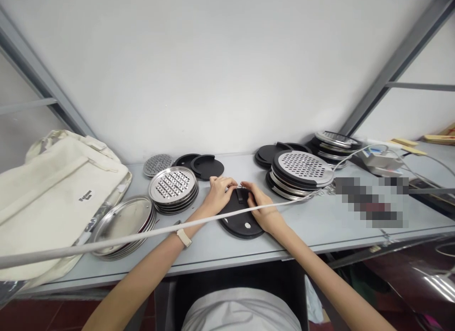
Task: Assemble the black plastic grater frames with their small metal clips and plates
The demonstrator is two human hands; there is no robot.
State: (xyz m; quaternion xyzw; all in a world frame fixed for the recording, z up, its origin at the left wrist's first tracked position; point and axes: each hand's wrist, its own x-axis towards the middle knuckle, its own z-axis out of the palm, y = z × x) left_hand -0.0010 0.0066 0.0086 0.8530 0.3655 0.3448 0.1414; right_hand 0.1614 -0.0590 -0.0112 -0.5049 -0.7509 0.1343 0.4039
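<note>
A black round disc (237, 223) lies on the table in front of me, with two white spots and a small raised black block (242, 195) near its far edge. My left hand (221, 194) is closed in a pinch at that far edge; a thin, shiny sliver shows by the fingertips, too small to name. My right hand (263, 208) curls round the disc's right side, its fingertips at the same far edge. Left of the disc stands a stack of round metal graters (174, 185). To the right, a grater in a black rim (302, 167) tops another stack.
Plain metal discs (124, 219) are stacked front left beside a cream cloth bag (57, 179). Black round holders (208, 167) lie near the wall. A white cable (142, 234) crosses low in front, over my left forearm. Another stack (334, 143) stands back right.
</note>
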